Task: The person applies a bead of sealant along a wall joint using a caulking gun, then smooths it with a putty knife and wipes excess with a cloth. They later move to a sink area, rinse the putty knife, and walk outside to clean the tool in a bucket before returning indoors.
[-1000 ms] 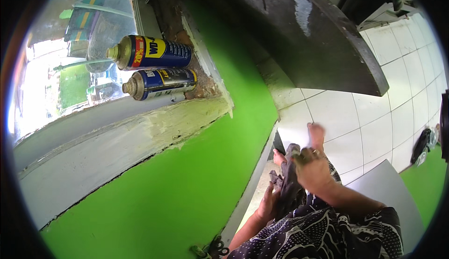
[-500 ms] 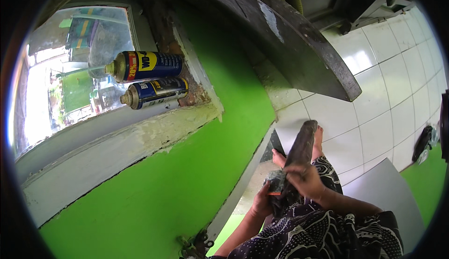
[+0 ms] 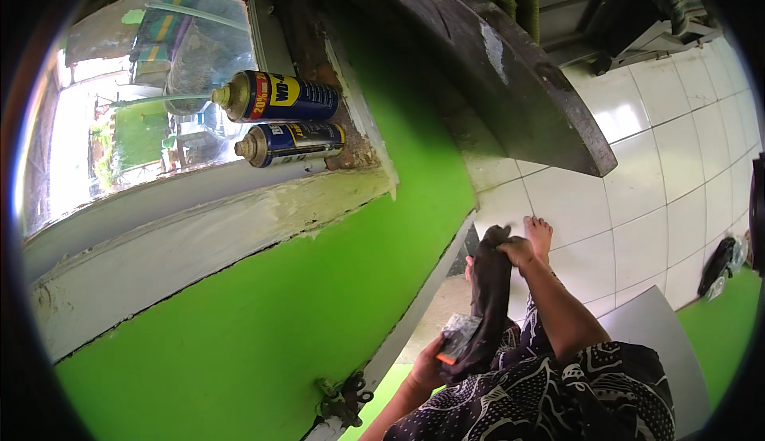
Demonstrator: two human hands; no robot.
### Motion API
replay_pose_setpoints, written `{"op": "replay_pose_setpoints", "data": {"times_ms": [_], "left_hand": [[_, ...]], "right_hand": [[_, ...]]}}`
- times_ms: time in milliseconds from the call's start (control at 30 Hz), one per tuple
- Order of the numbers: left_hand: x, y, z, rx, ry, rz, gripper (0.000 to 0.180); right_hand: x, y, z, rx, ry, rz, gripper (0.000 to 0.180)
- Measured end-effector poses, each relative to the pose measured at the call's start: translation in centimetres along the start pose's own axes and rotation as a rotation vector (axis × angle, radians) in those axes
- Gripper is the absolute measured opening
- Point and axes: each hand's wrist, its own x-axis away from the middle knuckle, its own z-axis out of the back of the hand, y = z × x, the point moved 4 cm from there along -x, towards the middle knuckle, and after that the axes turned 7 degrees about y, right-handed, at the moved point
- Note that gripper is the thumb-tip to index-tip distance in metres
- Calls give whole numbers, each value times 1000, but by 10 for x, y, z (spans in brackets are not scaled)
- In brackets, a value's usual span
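Observation:
A long, dark brown, soft-looking bundle (image 3: 489, 291), perhaps cloth or a pouch, stretches away from my lap between my hands. At its far end my right hand (image 3: 518, 252) is closed, gripping the edge near the tip. My left hand (image 3: 430, 364) holds a small flat clear-and-grey packet (image 3: 460, 336) with an orange edge, pressed against the near left side of the bundle. What is inside the packet is too small to make out. My left fingers are partly hidden behind it.
Two spray cans (image 3: 291, 97) lie on the window ledge (image 3: 239, 226) at the left. A dark board (image 3: 542, 114) juts in from the top. A metal latch (image 3: 341, 399) sticks out by the green wall (image 3: 319, 297). A black item (image 3: 717, 266) lies at the far right on white tiles (image 3: 629, 178).
My right hand has slid from the middle of the dark bundle to its far end. The packet in my left hand has moved slightly down and tilted. The view has shifted a little.

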Motion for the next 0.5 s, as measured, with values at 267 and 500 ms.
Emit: {"op": "replay_pose_setpoints", "data": {"times_ms": [267,500], "left_hand": [[39,18,28,-61,92,-62,51],[49,14,31,-31,61,6,48]], "right_hand": [[7,-74,-9,-945,-152,-288,23],[71,-175,4,-506,186,470,29]]}}
